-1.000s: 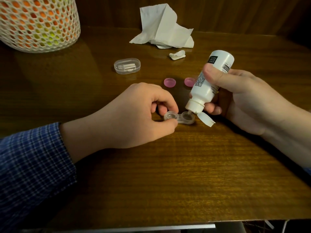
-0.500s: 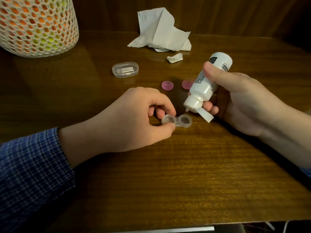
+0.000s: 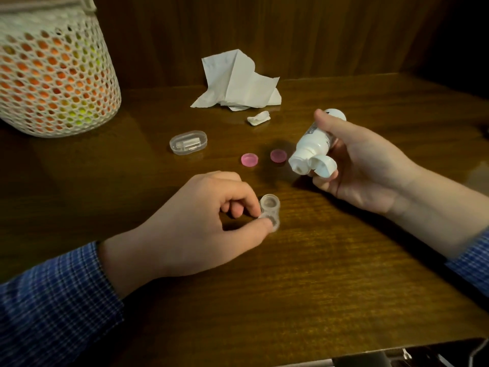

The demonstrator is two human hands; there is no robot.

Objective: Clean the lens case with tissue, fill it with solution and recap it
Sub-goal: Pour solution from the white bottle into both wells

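- Thumb and forefinger of my left hand [image 3: 195, 223] pinch the near well of the lens case [image 3: 270, 211]; the other fingers curl in behind.
- From where I watch, the case sits on the table [image 3: 344, 274], near the middle, turned so one well points away from me and the other toward me. Both wells are uncapped; whether there is liquid in them I cannot tell.
- Fingers of my right hand [image 3: 362, 168] wrap around the bottle [image 3: 315, 144], thumb lying along its upper side, so it is gripped, not loose.
- I see the bottle held above the table, tilted with its nozzle pointing down and toward the left, well apart from the case. Its flip cap [image 3: 321, 166] hangs open beside the nozzle.
- Two pink caps [image 3: 249, 160] lie on the table beyond the case, side by side but not touching; the right one [image 3: 278, 156] is just left of the nozzle.
- A clear oval box [image 3: 188, 142] sits farther left of the caps, with something pale inside that I cannot make out.
- A crumpled tissue [image 3: 238, 83] rests at the back of the table, with a small white wad [image 3: 259, 119] just in front of it.
- A white mesh basket [image 3: 53, 75] stands at the far left corner, orange and yellow-green showing through its holes.
- Both my sleeves [image 3: 53, 295] are blue check.
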